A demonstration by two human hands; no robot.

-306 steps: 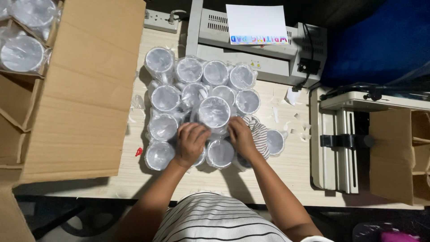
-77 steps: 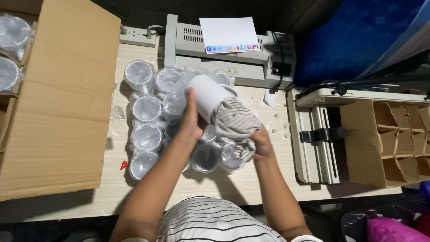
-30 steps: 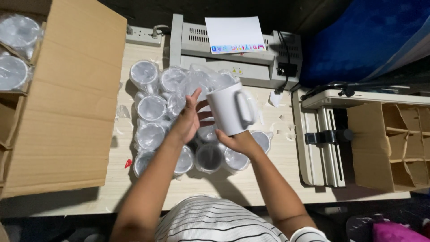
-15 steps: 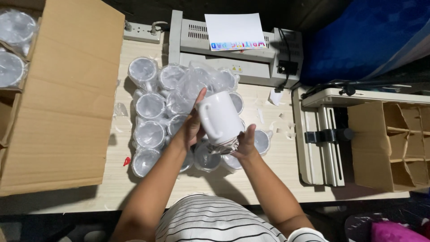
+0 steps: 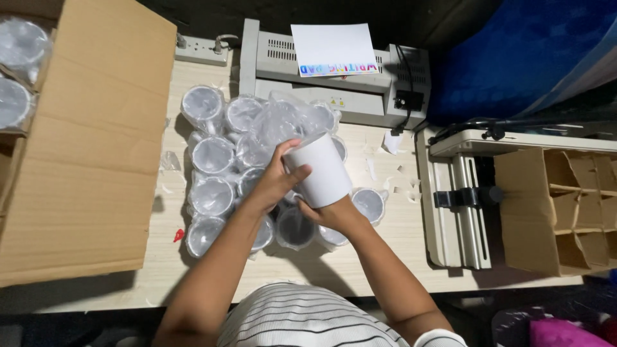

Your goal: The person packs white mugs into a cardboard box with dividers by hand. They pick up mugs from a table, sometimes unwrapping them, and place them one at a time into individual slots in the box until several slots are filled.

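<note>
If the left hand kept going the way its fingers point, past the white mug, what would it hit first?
The left hand grips the white mug, fingers aimed up and right. Beyond the mug, it would probably meet the crumpled clear plastic bag, then the grey machine; depth is uncertain.

Mug (image 5: 321, 173): plain white, unpatterned. Wrapped mugs (image 5: 212, 154): white under clear, glossy plastic. Desk (image 5: 385, 257): pale wood grain. Box (image 5: 90, 141): brown cardboard, plain. Machine (image 5: 334, 77): light grey, black knob panel. Paper sheet (image 5: 334, 45): white, with a multicoloured strip along one edge. Shirt (image 5: 302, 321): white with thin dark stripes. Cloth (image 5: 527, 58): deep blue. Scrap (image 5: 178, 235): red.
</note>
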